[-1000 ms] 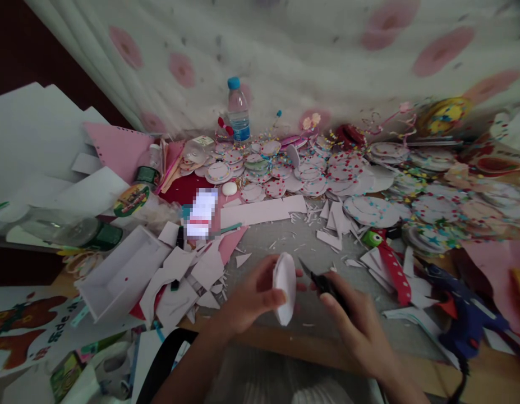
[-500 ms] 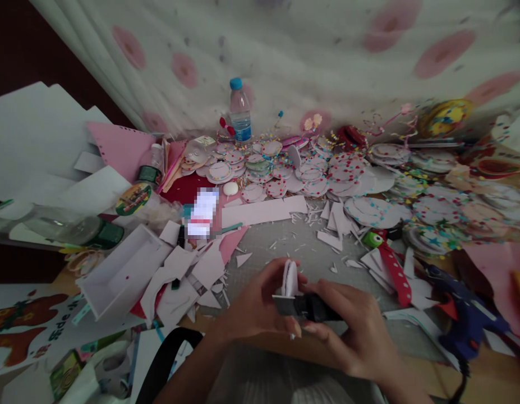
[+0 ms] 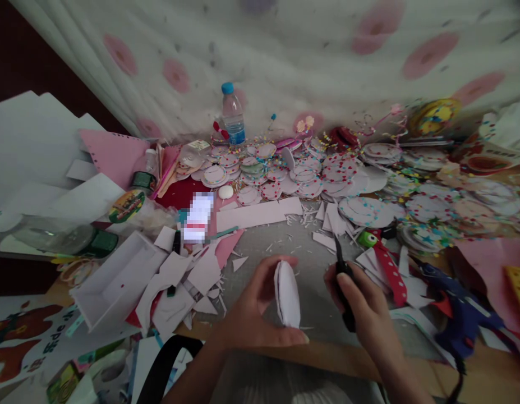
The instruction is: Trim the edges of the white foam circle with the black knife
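Observation:
In my left hand (image 3: 260, 308) a round white foam-board disc (image 3: 288, 294) stands on edge, gripped at its rim between thumb and fingers. It looks like layers pressed together. My right hand (image 3: 367, 308) is wrapped round a black craft knife (image 3: 346, 297), whose dark blade points up and away from me. Knife and disc are apart, with the grey cutting mat (image 3: 260, 241) below them. Thin white offcuts lie scattered over the mat.
Stacked white discs with coloured dots (image 3: 339, 168) line the back. At the right lie a blue glue gun (image 3: 457, 308) and a red polka-dot strip (image 3: 392, 269). To the left are a white open box (image 3: 116, 280), paper scraps (image 3: 175, 292) and a lit phone (image 3: 198, 216). A water bottle (image 3: 233, 115) stands behind.
My right hand has drawn the knife away from the disc to the right and turned its blade upward. My left hand keeps the disc, now showing more of its face.

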{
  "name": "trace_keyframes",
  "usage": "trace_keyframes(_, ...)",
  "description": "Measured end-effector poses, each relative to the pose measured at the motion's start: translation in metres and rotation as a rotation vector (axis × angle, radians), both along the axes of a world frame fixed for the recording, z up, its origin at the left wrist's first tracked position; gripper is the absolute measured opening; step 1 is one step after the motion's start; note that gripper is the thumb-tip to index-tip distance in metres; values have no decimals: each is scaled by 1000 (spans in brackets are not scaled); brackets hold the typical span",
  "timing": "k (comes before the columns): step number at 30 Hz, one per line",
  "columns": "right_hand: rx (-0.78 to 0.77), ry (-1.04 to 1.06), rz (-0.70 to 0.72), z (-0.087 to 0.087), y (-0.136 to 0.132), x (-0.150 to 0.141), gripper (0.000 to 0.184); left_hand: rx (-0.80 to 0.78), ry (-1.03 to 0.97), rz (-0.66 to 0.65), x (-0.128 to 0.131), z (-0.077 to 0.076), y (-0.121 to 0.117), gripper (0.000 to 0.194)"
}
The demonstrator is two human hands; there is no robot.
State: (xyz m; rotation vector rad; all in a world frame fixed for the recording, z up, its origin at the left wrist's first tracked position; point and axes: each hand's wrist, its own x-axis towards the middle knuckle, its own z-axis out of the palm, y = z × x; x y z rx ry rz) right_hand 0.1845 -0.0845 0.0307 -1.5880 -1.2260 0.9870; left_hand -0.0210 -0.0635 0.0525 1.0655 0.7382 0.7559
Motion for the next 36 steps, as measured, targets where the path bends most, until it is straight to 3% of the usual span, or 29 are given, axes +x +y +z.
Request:
trace_keyframes(4, -195, 244, 118, 1, -5, -19, 41, 106, -41, -36, 1, 6, 2, 91)
trace_keyframes(9, -215, 424, 22, -2, -7, -26, 41, 87, -153, -57, -1, 4, 2, 89)
trace_keyframes(12, -152, 334, 24, 1, -6, -22, 36, -28, -183, -122, -1, 4, 4, 78)
trace_keyframes(15, -97, 214, 77, 1, -5, -22, 30, -36, -216, -173, 3, 5, 5, 66)
trace_keyframes(18, -45, 84, 103, -3, -4, -25, 27, -61, -225, -183, 6, 5, 3, 68)
trace_keyframes(22, 48, -137, 140, -5, -4, -21, 25, -104, 88, -132, 3, 4, 2, 72)
trace_keyframes(24, 65, -221, 182, -2, -5, -15, 28, -45, 266, -82, 2, 5, 3, 73)
trace_keyframes(29, 152, -376, 384, 13, -11, -7, 26, 312, 537, 72, 0, 1, 5, 82)
trace_keyframes(32, 213, -478, 481, 20, -12, -11, 25, 376, 571, 51, 1, -2, 5, 80)
trace_keyframes(36, 250, -552, 491, 23, -11, -16, 28, 437, 536, 35, 1, -1, 4, 73)
